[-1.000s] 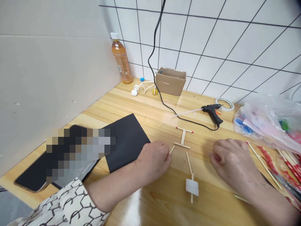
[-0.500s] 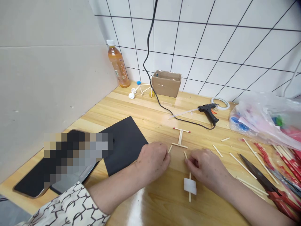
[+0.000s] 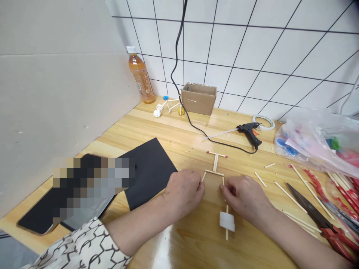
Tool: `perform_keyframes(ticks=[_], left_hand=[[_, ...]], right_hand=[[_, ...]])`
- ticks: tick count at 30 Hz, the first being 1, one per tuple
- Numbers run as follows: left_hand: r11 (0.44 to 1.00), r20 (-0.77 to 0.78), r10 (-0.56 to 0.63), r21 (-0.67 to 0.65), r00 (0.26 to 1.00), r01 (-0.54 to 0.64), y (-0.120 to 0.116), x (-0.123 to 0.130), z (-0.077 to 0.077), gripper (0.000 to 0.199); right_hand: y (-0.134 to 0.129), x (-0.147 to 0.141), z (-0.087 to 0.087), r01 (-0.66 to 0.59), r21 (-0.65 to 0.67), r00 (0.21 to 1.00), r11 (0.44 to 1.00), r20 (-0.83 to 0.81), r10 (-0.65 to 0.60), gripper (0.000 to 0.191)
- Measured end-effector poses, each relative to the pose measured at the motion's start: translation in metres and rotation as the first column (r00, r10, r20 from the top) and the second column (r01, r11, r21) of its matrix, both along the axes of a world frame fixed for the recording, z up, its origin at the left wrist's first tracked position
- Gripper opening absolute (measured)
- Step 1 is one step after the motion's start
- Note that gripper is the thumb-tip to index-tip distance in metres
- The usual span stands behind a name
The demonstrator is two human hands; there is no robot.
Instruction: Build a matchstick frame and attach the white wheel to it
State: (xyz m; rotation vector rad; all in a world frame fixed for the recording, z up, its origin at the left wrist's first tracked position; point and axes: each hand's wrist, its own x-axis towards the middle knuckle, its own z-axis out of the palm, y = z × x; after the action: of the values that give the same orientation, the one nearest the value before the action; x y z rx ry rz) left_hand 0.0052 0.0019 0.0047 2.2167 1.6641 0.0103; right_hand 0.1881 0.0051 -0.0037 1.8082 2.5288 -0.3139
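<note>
A flat frame of thin wooden sticks (image 3: 215, 163) lies on the wooden table, shaped like an I with red-tipped ends on its far crossbar. My left hand (image 3: 183, 191) is shut on a short stick (image 3: 203, 176) at the left end of the near crossbar. My right hand (image 3: 246, 198) pinches a longer stick (image 3: 223, 181) at the right end of that crossbar. This stick runs down behind my fingers toward a white cube-like block (image 3: 227, 221), which a stick passes through.
A black foam sheet (image 3: 151, 168) and a pixelated dark object lie to the left. Behind stand a glue gun (image 3: 249, 132) with its cable, tape (image 3: 263, 122), a cardboard box (image 3: 198, 99), a bottle (image 3: 139, 76) and a small stick model (image 3: 167, 106). Scissors (image 3: 314, 213), loose sticks and a plastic bag (image 3: 316, 144) lie right.
My right hand has moved left from over the loose sticks and lifted the long stick, its tip now at the crossbar's right end. The view has shifted slightly, uncovering the scissors.
</note>
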Motion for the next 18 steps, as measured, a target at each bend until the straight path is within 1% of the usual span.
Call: perform_keyframes(ticks=[18], left_hand=[[1.0, 0.017, 0.001, 0.011, 1.0, -0.001, -0.0002, -0.0003, -0.0004, 0.026]], right_hand=[[0.0029, -0.0001, -0.0062, 0.014, 0.023, 1.0, 1.0, -0.008, -0.013, 0.031]])
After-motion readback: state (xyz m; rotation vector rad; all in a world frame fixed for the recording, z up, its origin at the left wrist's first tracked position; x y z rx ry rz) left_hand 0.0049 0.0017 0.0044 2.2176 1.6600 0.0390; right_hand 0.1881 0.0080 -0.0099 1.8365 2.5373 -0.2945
